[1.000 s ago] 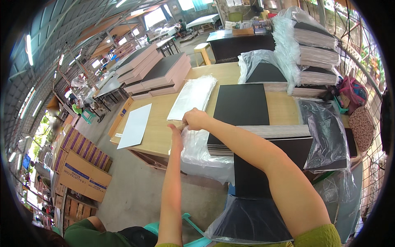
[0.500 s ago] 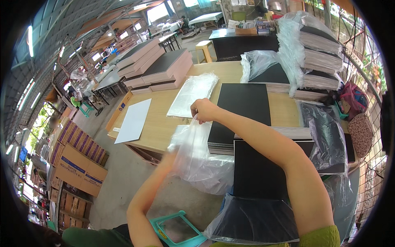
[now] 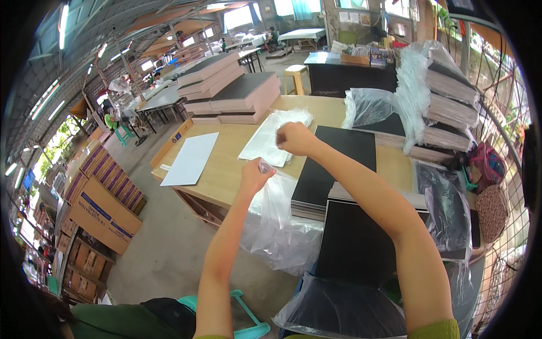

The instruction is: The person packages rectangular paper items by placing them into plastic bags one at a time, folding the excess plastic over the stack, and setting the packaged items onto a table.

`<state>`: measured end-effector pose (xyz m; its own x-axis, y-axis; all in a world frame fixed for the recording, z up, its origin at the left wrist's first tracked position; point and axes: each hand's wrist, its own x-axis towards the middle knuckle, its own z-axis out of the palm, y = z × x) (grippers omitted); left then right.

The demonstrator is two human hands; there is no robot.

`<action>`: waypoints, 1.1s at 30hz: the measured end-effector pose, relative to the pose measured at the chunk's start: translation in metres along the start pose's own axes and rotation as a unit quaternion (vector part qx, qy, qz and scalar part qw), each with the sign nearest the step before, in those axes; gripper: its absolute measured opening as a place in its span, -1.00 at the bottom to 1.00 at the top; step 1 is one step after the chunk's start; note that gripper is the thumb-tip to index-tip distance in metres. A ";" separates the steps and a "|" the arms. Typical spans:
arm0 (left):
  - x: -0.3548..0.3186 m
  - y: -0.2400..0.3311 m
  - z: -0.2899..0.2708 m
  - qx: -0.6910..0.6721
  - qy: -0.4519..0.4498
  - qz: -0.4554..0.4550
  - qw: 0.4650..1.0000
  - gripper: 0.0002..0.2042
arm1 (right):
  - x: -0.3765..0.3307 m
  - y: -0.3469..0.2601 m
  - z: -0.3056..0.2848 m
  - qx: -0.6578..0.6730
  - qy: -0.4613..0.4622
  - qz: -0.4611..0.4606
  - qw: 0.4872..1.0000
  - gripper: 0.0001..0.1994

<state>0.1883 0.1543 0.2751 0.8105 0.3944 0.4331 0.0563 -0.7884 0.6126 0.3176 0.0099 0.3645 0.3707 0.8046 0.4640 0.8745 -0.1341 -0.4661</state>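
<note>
We hold the clear plastic bag point(image 3: 280, 223) over the wooden worktop's point(image 3: 226, 164) front edge, beside the stack of black boards point(image 3: 333, 169). Our left hand point(image 3: 254, 176) pinches its mouth; our right hand point(image 3: 293, 138) is closed on film. We should spread it evenly.

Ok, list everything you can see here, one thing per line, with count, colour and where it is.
clear plastic bag: one, transparent, hanging off the table's front edge, pinched by both hands
flat clear bags: a small pile, clear, on the table's middle
black flat boards: one stack, black, on the table right of the hands
white sheet: one, white, on the table's left part
wooden table: one, light brown, centre
bagged black boards: one tall stack, far right
cardboard boxes: several, brown, on the floor at left
left hand: one, gripping the bag's top
right hand: one, closed on bag film
</note>
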 end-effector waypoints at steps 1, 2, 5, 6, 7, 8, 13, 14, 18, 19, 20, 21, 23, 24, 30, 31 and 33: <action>0.001 0.006 -0.002 0.050 0.007 0.008 0.999 -0.73 | -0.005 0.011 -0.004 -0.009 -0.035 0.034 0.999 -0.83; 0.003 0.011 -0.004 0.019 0.019 -0.001 1.000 -0.75 | -0.007 0.018 -0.002 -0.014 -0.057 0.039 0.997 -0.80; 0.001 0.008 -0.010 -0.070 0.044 -0.011 0.997 -0.79 | -0.012 0.018 0.019 -0.014 -0.111 0.047 0.993 -0.69; 0.000 0.006 -0.011 -0.101 0.045 0.004 0.994 -0.79 | -0.010 0.014 0.028 -0.012 -0.116 0.048 0.992 -0.65; 0.000 0.003 -0.011 -0.132 0.046 0.019 0.990 -0.79 | -0.007 0.011 0.036 -0.010 -0.121 0.049 0.991 -0.61; -0.001 0.001 -0.010 -0.127 0.050 0.001 0.991 -0.78 | -0.004 0.009 0.041 0.000 -0.121 0.052 0.991 -0.56; -0.004 0.010 -0.007 -0.138 0.070 -0.058 0.986 -0.69 | 0.002 0.009 0.061 -0.019 -0.134 0.041 0.990 -0.66; -0.004 0.006 -0.009 -0.166 0.054 -0.076 0.982 -0.68 | 0.003 0.009 0.064 -0.015 -0.114 0.043 0.992 -0.70; -0.006 -0.002 -0.010 -0.247 0.030 -0.036 0.968 -0.60 | 0.001 0.025 0.063 0.000 -0.054 0.025 0.998 -0.86; -0.005 -0.001 -0.011 -0.253 0.038 0.001 0.967 -0.56 | 0.002 0.022 0.061 0.003 -0.056 0.017 0.998 -0.86; -0.003 0.001 -0.008 -0.241 0.058 0.009 0.969 -0.54 | 0.005 0.019 0.059 0.008 -0.068 0.015 0.998 -0.85; -0.003 0.003 -0.005 -0.239 0.061 -0.012 0.969 -0.56 | 0.005 0.020 0.062 0.004 -0.061 0.034 0.998 -0.85; 0.003 0.006 -0.001 -0.234 0.066 -0.053 0.968 -0.60 | 0.005 0.023 0.066 -0.004 -0.047 0.072 0.996 -0.85; 0.003 0.007 -0.003 -0.209 0.066 -0.061 0.974 -0.63 | 0.005 0.021 0.066 -0.002 -0.048 0.082 0.995 -0.85; 0.000 -0.002 -0.004 -0.176 0.074 -0.061 0.980 -0.69 | 0.003 0.019 0.064 -0.016 -0.091 0.034 0.995 -0.88; -0.001 -0.005 -0.002 -0.186 0.073 -0.067 0.977 -0.70 | 0.004 0.022 0.064 -0.010 -0.081 0.049 0.995 -0.89; 0.000 -0.006 0.004 -0.209 0.071 -0.080 0.972 -0.71 | 0.003 0.028 0.067 -0.015 -0.057 0.071 0.996 -0.90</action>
<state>0.1903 0.1571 0.2691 0.7206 0.5804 0.3794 -0.0918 -0.4625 0.8819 0.3228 0.0473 0.3026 0.4554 0.8363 0.3055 0.8248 -0.2670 -0.4984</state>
